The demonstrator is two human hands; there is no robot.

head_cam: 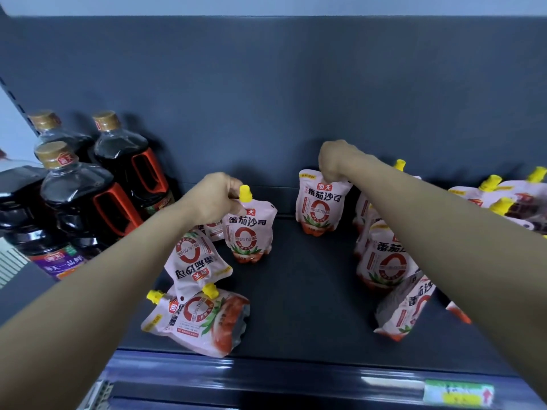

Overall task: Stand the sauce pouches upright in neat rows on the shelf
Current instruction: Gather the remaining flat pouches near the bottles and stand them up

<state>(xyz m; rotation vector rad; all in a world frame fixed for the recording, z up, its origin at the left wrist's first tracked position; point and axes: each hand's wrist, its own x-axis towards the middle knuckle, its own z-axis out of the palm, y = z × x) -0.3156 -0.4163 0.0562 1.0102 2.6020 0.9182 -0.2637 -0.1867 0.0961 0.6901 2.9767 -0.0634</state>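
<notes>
Our left hand (214,199) pinches a pouch (250,232) by its top, our right hand (336,161) pinches another pouch (321,202), keeping both standing. Fallen pouches (201,318) lie below our left hand.

Dark shelf (299,294) with standing and toppled sauce pouches (318,202), dark sauce bottles (80,202) at left.
</notes>
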